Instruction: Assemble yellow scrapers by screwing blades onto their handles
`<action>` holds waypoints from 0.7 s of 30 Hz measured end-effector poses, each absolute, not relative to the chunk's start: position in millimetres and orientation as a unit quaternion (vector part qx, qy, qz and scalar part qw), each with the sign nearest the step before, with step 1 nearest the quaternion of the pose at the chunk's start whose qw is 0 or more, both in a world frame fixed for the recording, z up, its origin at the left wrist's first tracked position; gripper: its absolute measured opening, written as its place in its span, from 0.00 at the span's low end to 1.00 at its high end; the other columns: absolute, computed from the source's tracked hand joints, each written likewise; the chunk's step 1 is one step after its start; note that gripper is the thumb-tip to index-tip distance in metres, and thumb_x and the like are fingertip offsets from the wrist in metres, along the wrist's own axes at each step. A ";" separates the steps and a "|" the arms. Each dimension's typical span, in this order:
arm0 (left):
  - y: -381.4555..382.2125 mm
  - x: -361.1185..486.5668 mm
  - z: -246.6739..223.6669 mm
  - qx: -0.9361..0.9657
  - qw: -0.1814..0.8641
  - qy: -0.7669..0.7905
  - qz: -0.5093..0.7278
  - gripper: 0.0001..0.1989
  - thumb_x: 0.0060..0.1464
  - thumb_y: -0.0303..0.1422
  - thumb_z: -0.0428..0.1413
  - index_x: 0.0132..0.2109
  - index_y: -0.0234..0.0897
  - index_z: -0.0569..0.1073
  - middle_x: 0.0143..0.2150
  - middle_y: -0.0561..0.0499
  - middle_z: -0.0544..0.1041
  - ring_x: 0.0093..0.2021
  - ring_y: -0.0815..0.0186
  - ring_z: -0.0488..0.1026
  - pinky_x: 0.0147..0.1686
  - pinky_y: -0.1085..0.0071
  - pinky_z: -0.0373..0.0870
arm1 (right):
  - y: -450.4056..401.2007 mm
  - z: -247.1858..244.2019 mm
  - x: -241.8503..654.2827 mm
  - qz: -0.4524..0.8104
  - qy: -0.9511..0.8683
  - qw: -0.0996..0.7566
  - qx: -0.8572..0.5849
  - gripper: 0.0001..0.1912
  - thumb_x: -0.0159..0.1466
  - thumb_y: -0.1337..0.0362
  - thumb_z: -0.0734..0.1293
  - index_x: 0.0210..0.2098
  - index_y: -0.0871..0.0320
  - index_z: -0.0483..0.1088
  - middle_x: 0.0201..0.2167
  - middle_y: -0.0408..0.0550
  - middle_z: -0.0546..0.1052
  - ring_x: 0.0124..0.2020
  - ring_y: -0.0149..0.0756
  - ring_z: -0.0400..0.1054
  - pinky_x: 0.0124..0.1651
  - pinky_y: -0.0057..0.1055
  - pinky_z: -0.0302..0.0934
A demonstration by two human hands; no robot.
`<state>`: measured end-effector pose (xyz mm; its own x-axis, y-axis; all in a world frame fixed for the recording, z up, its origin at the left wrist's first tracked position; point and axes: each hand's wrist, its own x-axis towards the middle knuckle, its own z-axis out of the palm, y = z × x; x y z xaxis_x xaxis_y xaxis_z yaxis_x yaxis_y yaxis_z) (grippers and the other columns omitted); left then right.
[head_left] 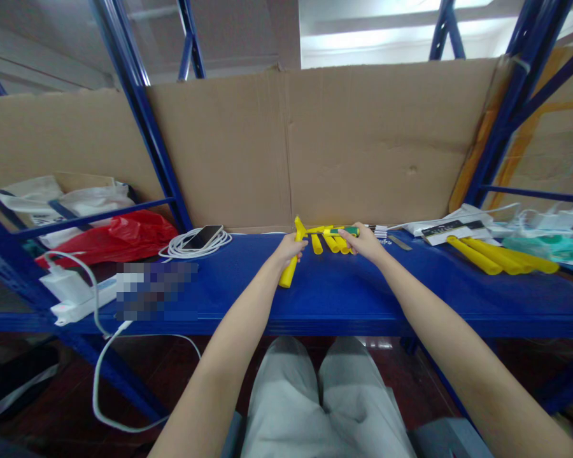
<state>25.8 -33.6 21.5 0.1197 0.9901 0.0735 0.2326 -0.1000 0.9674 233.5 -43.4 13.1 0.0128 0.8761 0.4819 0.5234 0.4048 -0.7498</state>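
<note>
Red bag (131,233), contents hidden; left hand (289,247): yellow handle (289,273); right hand (362,241): screwdriver (350,231).

At least seven yellow pieces (289,273), one screwdriver (337,232), one phone (204,237), one red bag (124,234), one metal strip (400,242), two hands (289,247).

Yellow tool (288,275): glossy, long rounded handle, narrower flared head. Gripped in left hand (291,249), handle end nearest the body, head pointing away and slightly right. Screwdriver (351,231): green-and-yellow handle, held roughly level in right hand (360,242), shaft directed left at the yellow tool's head; tip contact unclear.
</note>
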 end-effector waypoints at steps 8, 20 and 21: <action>-34.4 26.1 21.2 0.609 0.439 0.505 0.425 0.08 0.55 0.20 0.50 0.31 0.36 0.61 0.17 0.62 0.58 0.12 0.78 0.55 0.15 0.78 0.52 | -45.8 16.3 233.2 0.175 -0.677 0.487 -0.524 0.24 0.56 0.42 0.64 0.26 0.55 0.56 0.12 0.37 0.66 0.11 0.26 0.60 0.14 0.22 0.53; -37.0 27.1 23.2 0.608 0.439 0.512 0.419 0.09 0.56 0.21 0.49 0.30 0.35 0.60 0.16 0.62 0.57 0.12 0.78 0.55 0.15 0.78 0.53 | -44.8 16.4 232.5 0.190 -0.666 0.504 -0.516 0.24 0.55 0.42 0.66 0.26 0.56 0.56 0.12 0.37 0.66 0.10 0.25 0.59 0.13 0.21 0.53; -36.8 27.1 23.0 0.608 0.439 0.512 0.419 0.09 0.57 0.21 0.49 0.30 0.35 0.60 0.16 0.62 0.57 0.11 0.78 0.55 0.15 0.78 0.52 | -44.9 16.6 232.4 0.191 -0.665 0.504 -0.518 0.24 0.55 0.42 0.66 0.26 0.56 0.56 0.12 0.37 0.66 0.10 0.25 0.59 0.13 0.21 0.53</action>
